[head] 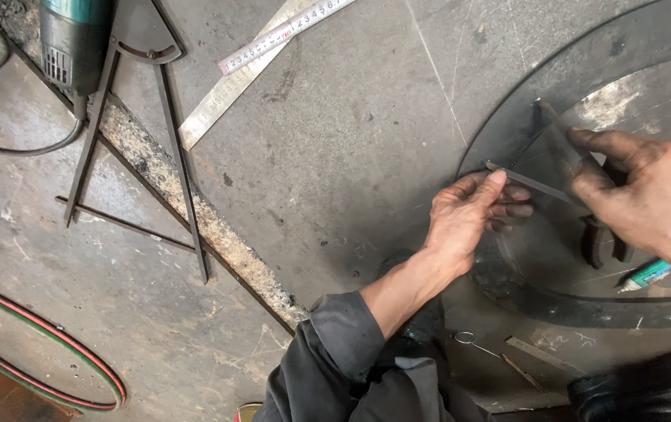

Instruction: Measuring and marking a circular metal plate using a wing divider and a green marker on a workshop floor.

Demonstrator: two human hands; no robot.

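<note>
A thin metal strip (pixel 531 184) was pinched between the left hand (pixel 468 219) and right hand (pixel 648 199) over the dark ring (pixel 507 133), apparently being positioned; steady alignment seemed needed next.

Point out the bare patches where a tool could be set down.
Free: the steel plate between the steel rulers and the ring's outer edge; also the floor between the compass-like frame and the hoses. Crowded: inside the ring, where left hand, right hand and thin strip meet.
</note>
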